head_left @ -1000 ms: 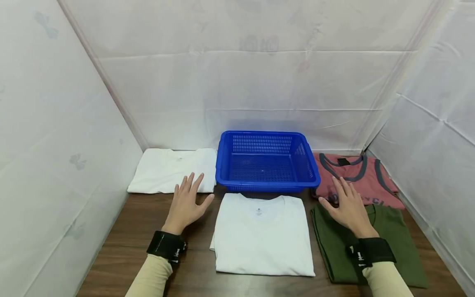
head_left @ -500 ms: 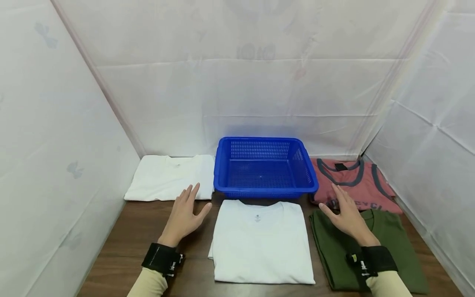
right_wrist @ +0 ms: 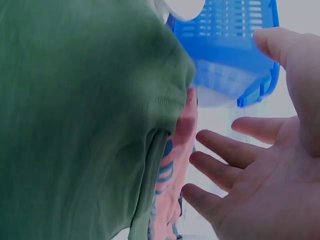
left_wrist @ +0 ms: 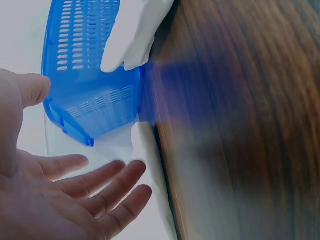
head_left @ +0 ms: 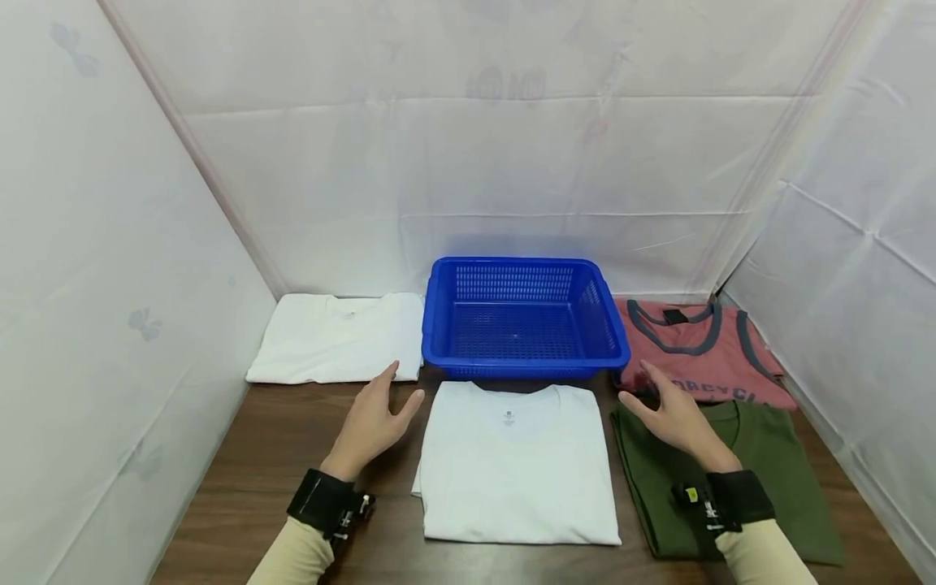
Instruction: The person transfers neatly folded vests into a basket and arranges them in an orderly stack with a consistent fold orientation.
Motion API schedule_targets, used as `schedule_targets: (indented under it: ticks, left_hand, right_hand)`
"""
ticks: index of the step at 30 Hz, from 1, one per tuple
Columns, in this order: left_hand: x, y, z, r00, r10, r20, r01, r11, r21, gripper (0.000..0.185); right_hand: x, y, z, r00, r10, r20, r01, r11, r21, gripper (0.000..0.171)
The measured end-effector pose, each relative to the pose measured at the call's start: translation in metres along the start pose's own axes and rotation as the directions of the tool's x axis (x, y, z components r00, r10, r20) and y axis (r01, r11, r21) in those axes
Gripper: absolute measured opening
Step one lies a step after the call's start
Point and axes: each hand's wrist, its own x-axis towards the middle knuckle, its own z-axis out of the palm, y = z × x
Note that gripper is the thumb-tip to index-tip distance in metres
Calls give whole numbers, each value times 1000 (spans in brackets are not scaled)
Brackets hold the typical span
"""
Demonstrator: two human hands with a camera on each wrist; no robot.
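Before the blue basket (head_left: 522, 321) lies a folded white shirt (head_left: 517, 463). Both hands, left hand (head_left: 373, 422) and right hand (head_left: 676, 418), hover beside that shirt, open-fingered and holding nothing, seemingly ready to lift it.

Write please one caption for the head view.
Two open hands hover beside a folded white T-shirt, before a blue basket.

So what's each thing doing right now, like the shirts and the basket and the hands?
Blue basket: upright, nothing in it.
Middle white shirt: folded, flat on the table, untouched.
Far white shirt: folded, beside the basket.
Green shirt: folded flat, under the right hand.
Pink shirt: folded, behind the green one.
Left hand: open, holding nothing, over the table.
Right hand: open, holding nothing.
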Motion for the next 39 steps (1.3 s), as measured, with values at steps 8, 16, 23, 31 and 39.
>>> schedule_targets:
  ticks: [8,16,23,31,39]
  left_hand:
    - [2,11,10,1000,18,9,-18,1000,-17,65]
    - [8,19,19,994,-58,91,67,993,-96,54]
    - [13,23,17,968,-160,195,191,969,-154,58]
    - [19,29,16,940,-226,255,273,948,-166,56]
    - [20,33,16,926,-262,271,315,932,-177,54]
  right_hand:
    - [5,-11,14,990,-137,-30,138,990,25,58]
    - [14,-27,24,995,-102,-4,102,995,-9,48]
    - [23,-36,23,999,-45,29,45,999,11,38]
    - [30,-43,24,979,97,177,-124,982,143,41]
    - [30,-44,29,959,174,224,-214,963,166,45]
